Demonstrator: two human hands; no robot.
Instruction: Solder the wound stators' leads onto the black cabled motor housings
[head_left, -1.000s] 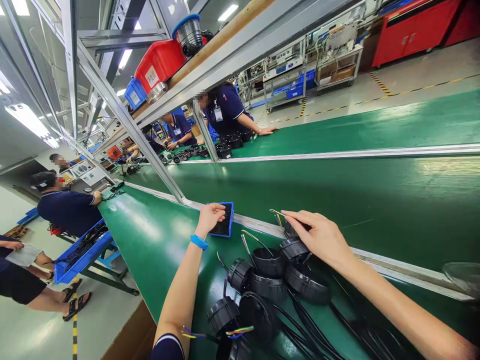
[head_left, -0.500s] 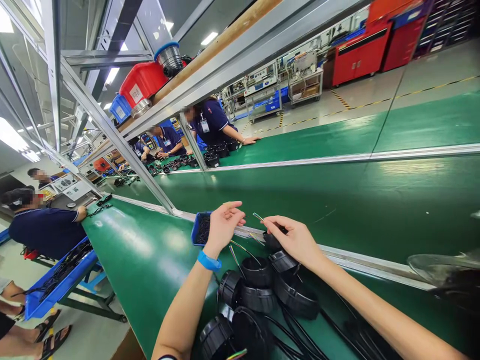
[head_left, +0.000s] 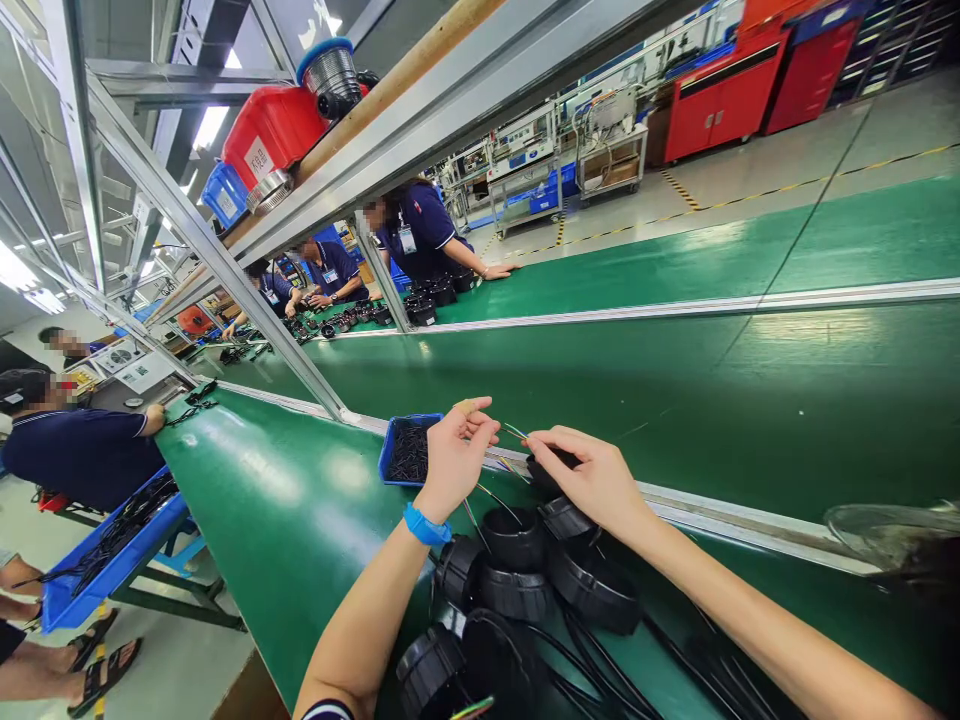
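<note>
My left hand, with a blue wristband, hovers beside a small blue tray of tiny dark parts, fingers pinched together on something too small to name. My right hand pinches the thin coloured wire ends that rise from a black round housing. The two hands' fingertips almost meet over the wires. Below them a cluster of black round housings with black cables lies on the green bench.
A green conveyor belt runs past beyond a metal rail. Other people in dark blue shirts work across the belt and at left. A blue bin of cables stands at lower left. A slanted metal post rises by the tray.
My left hand left the blue tray and rose towards the right hand. My right hand lifted the wire ends; both hands now meet over them.
</note>
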